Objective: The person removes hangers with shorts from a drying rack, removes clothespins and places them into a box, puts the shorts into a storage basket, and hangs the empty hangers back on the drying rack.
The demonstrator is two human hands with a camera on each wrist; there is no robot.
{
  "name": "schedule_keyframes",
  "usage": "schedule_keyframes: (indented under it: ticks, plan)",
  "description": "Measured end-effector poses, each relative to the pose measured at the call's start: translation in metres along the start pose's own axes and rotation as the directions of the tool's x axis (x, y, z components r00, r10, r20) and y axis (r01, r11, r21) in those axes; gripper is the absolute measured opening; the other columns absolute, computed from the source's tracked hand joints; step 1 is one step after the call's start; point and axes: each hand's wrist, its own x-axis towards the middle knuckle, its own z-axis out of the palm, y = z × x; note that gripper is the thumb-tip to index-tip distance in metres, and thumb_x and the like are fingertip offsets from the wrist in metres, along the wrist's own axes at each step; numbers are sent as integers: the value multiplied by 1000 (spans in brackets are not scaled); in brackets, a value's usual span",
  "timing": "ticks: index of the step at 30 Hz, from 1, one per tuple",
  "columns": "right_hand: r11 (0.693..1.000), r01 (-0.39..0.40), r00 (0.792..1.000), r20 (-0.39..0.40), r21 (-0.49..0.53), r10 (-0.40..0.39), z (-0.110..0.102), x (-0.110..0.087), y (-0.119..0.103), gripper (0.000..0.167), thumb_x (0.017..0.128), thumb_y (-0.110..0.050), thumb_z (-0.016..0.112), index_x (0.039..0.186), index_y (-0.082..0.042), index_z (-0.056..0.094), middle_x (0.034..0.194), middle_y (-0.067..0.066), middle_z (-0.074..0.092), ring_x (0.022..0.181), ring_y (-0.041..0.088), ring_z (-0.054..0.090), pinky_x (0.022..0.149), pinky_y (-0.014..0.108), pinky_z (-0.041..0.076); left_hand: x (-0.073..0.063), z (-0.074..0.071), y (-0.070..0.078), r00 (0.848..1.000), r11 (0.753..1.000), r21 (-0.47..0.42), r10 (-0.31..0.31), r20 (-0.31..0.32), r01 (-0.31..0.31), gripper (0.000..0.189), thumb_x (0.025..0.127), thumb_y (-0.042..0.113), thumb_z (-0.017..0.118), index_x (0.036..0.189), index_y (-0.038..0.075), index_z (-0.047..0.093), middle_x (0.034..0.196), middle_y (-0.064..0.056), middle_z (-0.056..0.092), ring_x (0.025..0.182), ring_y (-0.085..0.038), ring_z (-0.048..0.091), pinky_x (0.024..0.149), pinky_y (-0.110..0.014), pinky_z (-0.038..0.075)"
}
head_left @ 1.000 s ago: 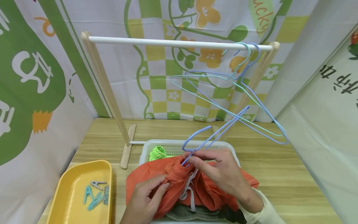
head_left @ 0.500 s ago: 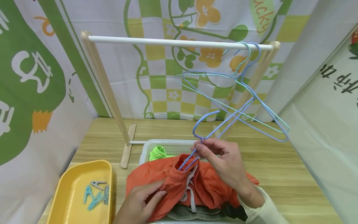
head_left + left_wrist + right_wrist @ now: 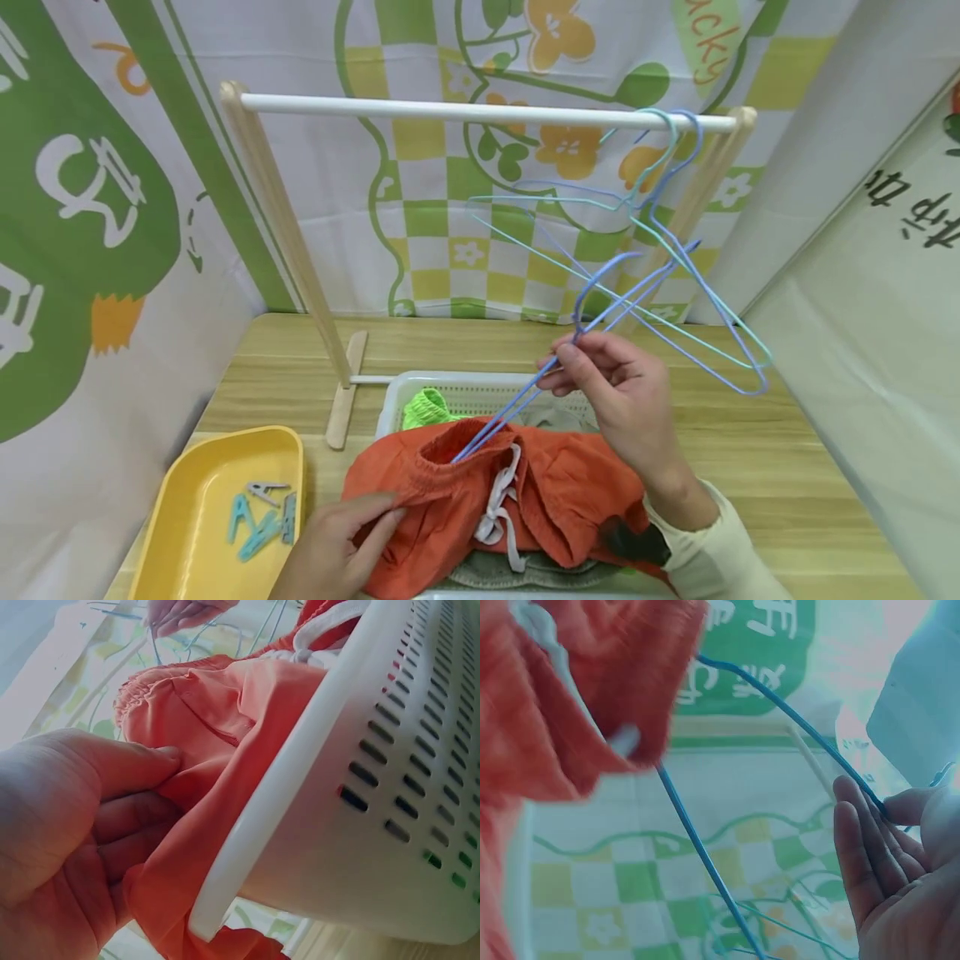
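Orange drawstring shorts (image 3: 450, 525) lie bunched over a white laundry basket (image 3: 262, 802). A blue wire hanger (image 3: 517, 402) slants up out of their gathered waist opening, its lower end hidden inside the cloth. My right hand (image 3: 626, 392) pinches the hanger between thumb and fingers just below its hook; the right wrist view shows the blue wire running from that pinch into the orange cloth. On the left side, my left hand (image 3: 337, 533) pinches the shorts near the waistband, thumb on top of the fabric, as the left wrist view shows.
A rack with a white rail (image 3: 480, 110) stands behind the basket. From its right end hang a mint hanger (image 3: 540, 200) and another blue hanger (image 3: 705, 287). A yellow tray (image 3: 180, 508) with several clothespins (image 3: 258, 536) sits at left. Bright green cloth (image 3: 426, 408) shows in the basket.
My right hand has moved up and to the right, drawing more of the hanger out of the waist opening. My left hand has shifted left and down with the waistband, which now gapes wider.
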Motion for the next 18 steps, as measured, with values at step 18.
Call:
schedule_keyframes:
  ticks: [18]
  plan:
    - [993, -65, 990, -120, 94, 76, -19, 17, -12, 15, 102, 8, 56, 100, 22, 62, 85, 19, 74, 70, 21, 74, 60, 31, 60, -1, 2, -8, 997, 971, 229, -71, -11, 72, 30, 80, 1, 85, 104, 17, 79, 114, 9, 72, 106, -12, 69, 88, -36, 58]
